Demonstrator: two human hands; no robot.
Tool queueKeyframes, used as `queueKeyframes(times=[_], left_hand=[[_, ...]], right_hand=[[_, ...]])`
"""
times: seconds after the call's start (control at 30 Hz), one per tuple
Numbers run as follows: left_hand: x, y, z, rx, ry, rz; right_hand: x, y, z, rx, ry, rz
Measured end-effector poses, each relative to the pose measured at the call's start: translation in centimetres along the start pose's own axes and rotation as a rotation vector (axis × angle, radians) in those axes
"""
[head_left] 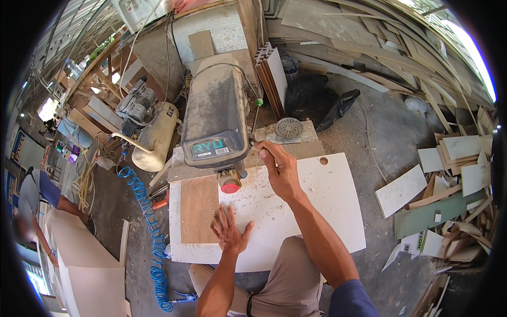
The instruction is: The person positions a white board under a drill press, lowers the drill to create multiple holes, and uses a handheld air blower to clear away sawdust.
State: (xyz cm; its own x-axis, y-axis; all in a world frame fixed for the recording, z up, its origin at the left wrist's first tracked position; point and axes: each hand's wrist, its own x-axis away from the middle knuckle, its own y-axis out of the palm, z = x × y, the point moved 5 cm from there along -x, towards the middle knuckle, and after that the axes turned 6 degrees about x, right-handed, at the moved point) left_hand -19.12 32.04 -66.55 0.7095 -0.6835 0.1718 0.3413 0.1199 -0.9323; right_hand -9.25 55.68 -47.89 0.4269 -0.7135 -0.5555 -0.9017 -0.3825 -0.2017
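We press our open left hand flat on the brown wooden panel under the grey drill press; our right hand grips its feed handle. Drilling is in hand; next calls for steady downward feed.

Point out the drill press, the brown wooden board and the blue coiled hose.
drill press [214, 113]: head view, dusty top of its housing.
brown wooden board [198, 208]: head view, middle of its face.
blue coiled hose [150, 232]: head view, mid-length coils.

The drill press hides its bit; the bystander is blurred.
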Motion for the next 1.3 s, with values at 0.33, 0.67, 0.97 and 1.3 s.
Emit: queueKeyframes(times=[0.33,0.67,0.97,1.3], left_hand=[[-0.01,0.15,-0.14,-0.009,-0.001,-0.004],[0.03,0.34,-0.39,0.004,0.018,0.024],[-0.05,0.35,-0.43,0.008,0.016,0.016],[-0.01,0.25,-0.37,0.019,0.008,0.007]], right_hand=[[0.2,-0.11,0.03,0.025,-0.003,-0.019],[0.79,-0.02,0.59,0.013,0.019,-0.042],[0.74,-0.27,0.06,0.009,0.017,-0.058],[0.94,-0.21,0.54,-0.002,-0.007,-0.064]])
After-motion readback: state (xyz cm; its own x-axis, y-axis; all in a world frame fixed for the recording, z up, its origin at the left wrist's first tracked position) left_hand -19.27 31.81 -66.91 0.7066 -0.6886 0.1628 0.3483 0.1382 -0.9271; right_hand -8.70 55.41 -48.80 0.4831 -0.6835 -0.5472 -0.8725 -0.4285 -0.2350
